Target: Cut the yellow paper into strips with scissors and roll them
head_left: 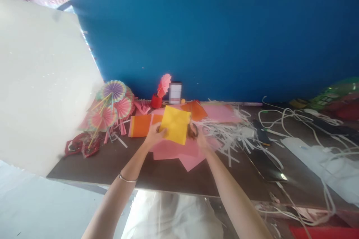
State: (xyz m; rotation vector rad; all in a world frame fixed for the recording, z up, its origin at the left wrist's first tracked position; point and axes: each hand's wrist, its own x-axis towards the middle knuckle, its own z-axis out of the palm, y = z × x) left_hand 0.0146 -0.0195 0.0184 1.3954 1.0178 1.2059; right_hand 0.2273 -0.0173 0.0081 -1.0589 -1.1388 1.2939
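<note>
My left hand [154,134] pinches the left edge of a yellow paper sheet [176,124], held up above the table. My right hand [199,139] is at the sheet's right edge and grips dark-handled scissors [192,130], whose blades are hidden behind the paper. Pink paper sheets [179,153] lie flat under both hands. An orange sheet [140,125] lies just left of my left hand, and another orange piece [196,110] lies behind the yellow sheet.
Paper umbrellas and fans [112,106] stand at the left, a red cup with a pink fan [157,101] at the back. White paper strips [232,134] and cables [303,119] spread to the right. A blue board [213,33] backs the dark table [168,177].
</note>
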